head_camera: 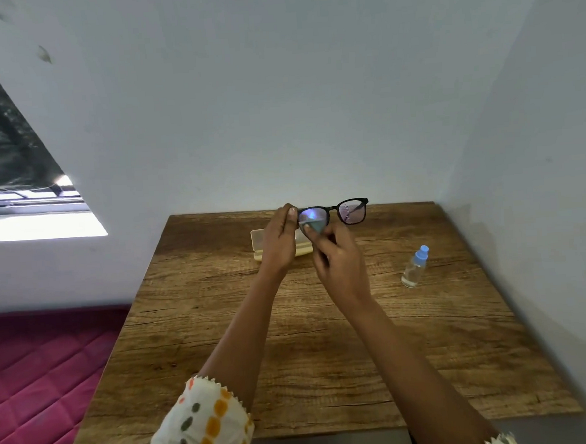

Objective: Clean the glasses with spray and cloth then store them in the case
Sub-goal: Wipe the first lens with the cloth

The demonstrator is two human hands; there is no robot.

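Black-framed glasses (351, 209) are held up above the far part of the wooden table (312, 340). My left hand (280, 239) pinches the frame's left end. My right hand (338, 263) pinches a small teal cloth (314, 225) against the left lens. Droplets show on the right lens. A cream glasses case (258, 241) lies open on the table behind my hands, mostly hidden by them. The spray bottle (415, 266), clear with a blue cap, stands on the table to the right, apart from both hands.
The table sits in a corner, with walls right behind it and along its right side. A magenta quilted bed (36, 374) lies to the left. A window (14, 177) is at the upper left.
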